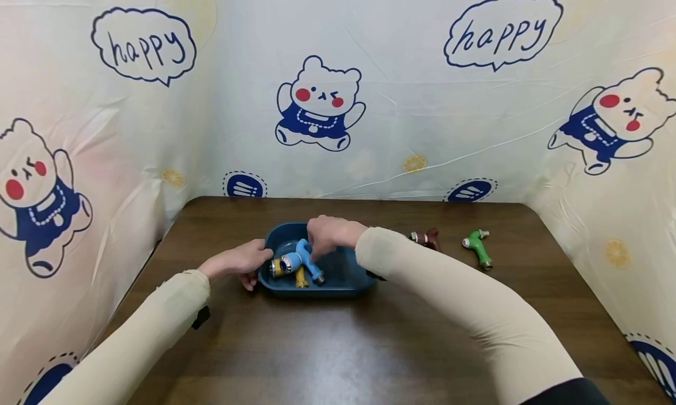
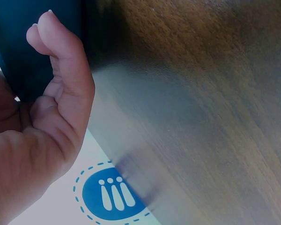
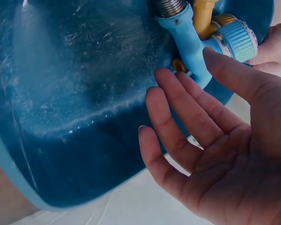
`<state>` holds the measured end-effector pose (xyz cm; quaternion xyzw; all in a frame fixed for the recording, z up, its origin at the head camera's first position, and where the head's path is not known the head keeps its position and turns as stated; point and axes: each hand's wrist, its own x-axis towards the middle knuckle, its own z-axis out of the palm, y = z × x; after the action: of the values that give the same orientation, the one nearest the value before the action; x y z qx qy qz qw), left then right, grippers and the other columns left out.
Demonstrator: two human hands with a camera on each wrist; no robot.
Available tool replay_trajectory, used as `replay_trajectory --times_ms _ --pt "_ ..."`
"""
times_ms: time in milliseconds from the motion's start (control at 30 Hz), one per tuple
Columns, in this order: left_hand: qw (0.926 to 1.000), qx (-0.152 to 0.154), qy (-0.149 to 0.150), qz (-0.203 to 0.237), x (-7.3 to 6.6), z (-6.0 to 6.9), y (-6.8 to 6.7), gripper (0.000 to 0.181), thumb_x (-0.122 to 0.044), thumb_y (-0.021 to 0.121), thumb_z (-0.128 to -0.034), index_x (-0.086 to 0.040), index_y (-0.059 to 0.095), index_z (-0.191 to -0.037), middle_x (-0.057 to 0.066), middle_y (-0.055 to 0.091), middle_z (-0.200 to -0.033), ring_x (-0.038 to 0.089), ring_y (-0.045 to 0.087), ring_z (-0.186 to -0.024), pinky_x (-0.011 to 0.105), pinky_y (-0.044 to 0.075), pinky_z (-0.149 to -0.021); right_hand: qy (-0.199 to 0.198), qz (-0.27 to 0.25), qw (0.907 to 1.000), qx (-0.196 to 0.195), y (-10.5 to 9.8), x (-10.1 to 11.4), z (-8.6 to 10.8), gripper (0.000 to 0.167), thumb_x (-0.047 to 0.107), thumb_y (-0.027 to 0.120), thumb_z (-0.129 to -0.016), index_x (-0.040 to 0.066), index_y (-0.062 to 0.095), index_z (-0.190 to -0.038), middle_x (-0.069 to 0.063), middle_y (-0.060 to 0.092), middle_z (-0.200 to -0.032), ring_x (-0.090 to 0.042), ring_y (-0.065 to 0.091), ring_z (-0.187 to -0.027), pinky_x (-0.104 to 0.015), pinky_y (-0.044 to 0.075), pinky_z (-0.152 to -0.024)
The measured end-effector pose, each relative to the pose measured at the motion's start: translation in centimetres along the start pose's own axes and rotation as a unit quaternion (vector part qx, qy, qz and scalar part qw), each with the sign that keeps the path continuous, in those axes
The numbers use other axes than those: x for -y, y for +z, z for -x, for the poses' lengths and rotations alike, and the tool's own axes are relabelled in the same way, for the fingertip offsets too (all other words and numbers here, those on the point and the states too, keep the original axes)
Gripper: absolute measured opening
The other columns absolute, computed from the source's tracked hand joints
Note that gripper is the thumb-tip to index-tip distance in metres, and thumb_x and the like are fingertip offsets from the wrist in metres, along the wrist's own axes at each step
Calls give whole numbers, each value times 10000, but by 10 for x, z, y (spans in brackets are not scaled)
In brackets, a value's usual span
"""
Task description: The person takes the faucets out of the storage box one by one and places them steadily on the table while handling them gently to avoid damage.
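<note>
A dark blue plastic basin [image 1: 345, 273] stands on the table. My left hand [image 1: 240, 259] grips its left rim; in the left wrist view the fingers [image 2: 68, 61] bend along its outer wall. Inside, at the left end, a light blue faucet [image 1: 303, 253] with a threaded metal end lies on top of a yellow faucet [image 1: 300, 277], which it partly covers. My right hand [image 1: 333, 235] reaches into the basin beside the blue faucet. The right wrist view shows that hand's fingers [image 3: 161, 124] loosely spread and its thumb close to the blue faucet; whether they touch is unclear.
To the right of the basin lie a dark red faucet [image 1: 433, 239], partly hidden by my right sleeve, and a green faucet [image 1: 477, 249]. A patterned cloth [image 1: 391, 111] hangs behind and at both sides of the brown wooden table [image 1: 317, 346].
</note>
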<state>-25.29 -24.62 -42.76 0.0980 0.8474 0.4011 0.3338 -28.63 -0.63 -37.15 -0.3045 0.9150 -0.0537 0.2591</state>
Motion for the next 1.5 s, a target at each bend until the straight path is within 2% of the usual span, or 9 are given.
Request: replay_trajectory --times_ms 233,500,600,700,833,933,1133,1233,1500 --pt "9999 37 132 -31 51 -38 -11 328 -226 373 -1123 56 409 -1286 173 622 -740 236 657 -545 420 637 -527 -13 -92 10000 19 4 4 -5 259 317 811 -952 119 747 -798 6 639 -669 -111 532 -570 -231 436 -525" --pt "9967 -6 -335 741 106 -87 -26 379 -323 504 -1088 -19 460 -1310 293 660 -810 379 679 -572 594 627 -583 86 -66 9999 108 9 9 -10 226 314 812 -952 128 709 -876 -80 768 -876 -121 578 -602 -225 446 -531" --pt "9969 10 -337 717 113 -94 -28 388 -331 506 -1090 -14 459 -1309 297 659 -805 382 678 -568 597 625 -579 82 -98 9999 91 10 10 -10 213 305 813 -953 128 701 -910 -68 765 -873 -135 626 -646 -244 505 -581" --pt "9975 17 -273 657 100 -82 -24 366 -311 480 -1098 -7 445 -1299 259 653 -775 339 677 -556 551 633 -561 54 -213 9997 100 12 10 -9 205 285 808 -958 116 695 -935 -70 759 -867 -196 696 -740 -302 592 -693" --pt "9997 -16 -100 237 47 -39 -11 325 -245 417 -1114 28 423 -1292 180 629 -730 243 651 -538 460 643 -547 66 -309 9994 164 14 9 -8 200 266 795 -968 101 695 -918 -103 770 -888 -258 730 -825 -365 621 -795" --pt "10000 5 46 -45 31 -25 -7 323 -214 384 -1121 64 411 -1282 156 618 -714 212 638 -534 425 641 -541 79 -361 9991 212 15 9 -9 198 251 789 -974 98 693 -892 -117 774 -884 -267 733 -824 -377 620 -804" --pt "9976 10 -257 646 81 -66 -19 336 -283 458 -1101 -27 446 -1319 230 662 -746 299 676 -542 518 641 -571 32 -510 9984 236 15 7 -7 177 206 785 -972 89 701 -871 -115 762 -834 -267 721 -787 -398 623 -819" --pt "9980 87 -147 615 88 -71 -20 358 -277 424 -1112 -13 426 -1353 240 659 -760 311 680 -550 521 641 -575 -10 -581 9981 213 14 6 -7 175 199 789 -967 89 696 -867 -109 757 -824 -260 722 -782 -393 628 -820" --pt "9999 -118 -122 9 -4 1 4 319 -154 338 -1119 94 394 -1312 110 571 -684 156 588 -520 337 629 -531 -123 -607 9980 160 16 3 -4 202 214 802 -961 67 743 -837 -123 771 -846 -207 697 -702 -407 623 -828"
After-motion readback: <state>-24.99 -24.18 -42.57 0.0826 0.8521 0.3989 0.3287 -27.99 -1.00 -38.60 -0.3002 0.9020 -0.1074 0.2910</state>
